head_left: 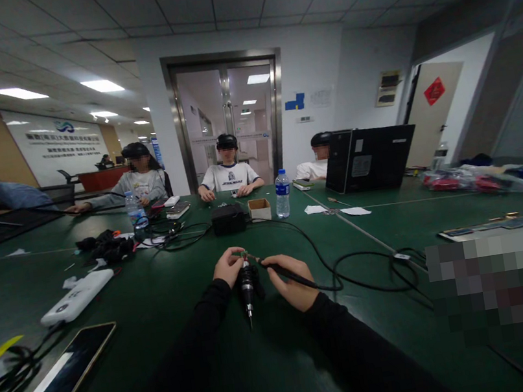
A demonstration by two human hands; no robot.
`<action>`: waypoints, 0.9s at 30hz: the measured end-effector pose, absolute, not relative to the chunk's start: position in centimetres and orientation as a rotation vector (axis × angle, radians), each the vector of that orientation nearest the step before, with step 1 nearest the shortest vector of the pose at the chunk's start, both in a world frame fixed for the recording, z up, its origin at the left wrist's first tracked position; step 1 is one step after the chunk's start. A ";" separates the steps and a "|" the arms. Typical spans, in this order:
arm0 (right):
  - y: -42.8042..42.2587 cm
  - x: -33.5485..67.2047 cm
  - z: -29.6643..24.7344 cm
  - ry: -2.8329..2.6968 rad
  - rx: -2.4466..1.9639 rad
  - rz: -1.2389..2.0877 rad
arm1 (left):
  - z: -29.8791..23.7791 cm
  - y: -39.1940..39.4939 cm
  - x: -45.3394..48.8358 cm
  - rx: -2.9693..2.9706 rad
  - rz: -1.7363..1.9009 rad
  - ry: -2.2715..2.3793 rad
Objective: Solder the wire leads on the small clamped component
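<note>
Right hand (pixel 296 284), held right of black driver-like tool (pixel 248 284): fingers closed around pen-shaped tool (pixel 287 272). Left hand (pixel 226 269), placed left of driver-like tool: thumb and fingers curled; whether small green piece (pixel 244 252), seen at driver-like tool's far end, is pinched cannot be told.

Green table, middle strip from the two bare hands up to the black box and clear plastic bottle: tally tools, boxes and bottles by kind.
Tools: 2 (black-and-silver pointed cylindrical tool, black pen-shaped corded tool)
Boxes: 2 (black box, open tan cardboard box)
Bottles: 1 (clear plastic bottle with blue label)
Total: 5
</note>
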State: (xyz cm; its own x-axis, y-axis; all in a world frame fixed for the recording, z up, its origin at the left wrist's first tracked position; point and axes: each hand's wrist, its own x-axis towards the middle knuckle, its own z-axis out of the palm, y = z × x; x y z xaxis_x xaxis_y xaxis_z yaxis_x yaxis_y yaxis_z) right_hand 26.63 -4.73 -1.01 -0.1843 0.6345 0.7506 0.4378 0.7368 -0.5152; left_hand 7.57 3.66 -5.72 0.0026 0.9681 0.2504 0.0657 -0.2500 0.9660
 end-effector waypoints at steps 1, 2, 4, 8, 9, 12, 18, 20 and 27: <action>-4.7 26.6 -1.0 -1.830 -0.837 0.219 | -5.7 3.6 7.6 1.448 1.368 1.130; -4.7 26.6 -1.0 -1.837 -0.839 0.217 | -5.7 3.6 7.6 1.454 1.369 1.131; -4.7 26.6 -1.0 -1.853 -0.846 0.207 | -5.6 3.6 7.5 1.463 1.371 1.138; -4.7 26.7 -0.9 -1.865 -0.860 0.197 | -5.6 3.5 7.5 1.470 1.378 1.162; -4.7 26.7 -0.9 -1.860 -0.859 0.195 | -5.6 3.5 7.5 1.471 1.379 1.161; -4.7 26.7 -0.9 -1.842 -0.851 0.189 | -5.6 3.5 7.5 1.471 1.383 1.153; -4.5 26.7 -1.1 -1.854 -0.858 0.183 | -5.9 3.8 7.5 1.477 1.390 1.149; -4.6 26.6 -1.1 -1.854 -0.863 0.178 | -6.0 3.9 7.5 1.477 1.394 1.148; -4.7 26.7 -0.9 -1.856 -0.861 0.181 | -5.6 3.6 7.6 1.464 1.394 1.149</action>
State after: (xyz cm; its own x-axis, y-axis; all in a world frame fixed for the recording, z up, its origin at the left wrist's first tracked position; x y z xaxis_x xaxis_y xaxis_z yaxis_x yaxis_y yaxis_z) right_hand 26.65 -4.74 -0.89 -0.2071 0.6329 0.7460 0.4772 0.7311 -0.4877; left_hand 7.62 3.59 -5.65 -0.0171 0.9609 0.2764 0.0874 -0.2740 0.9578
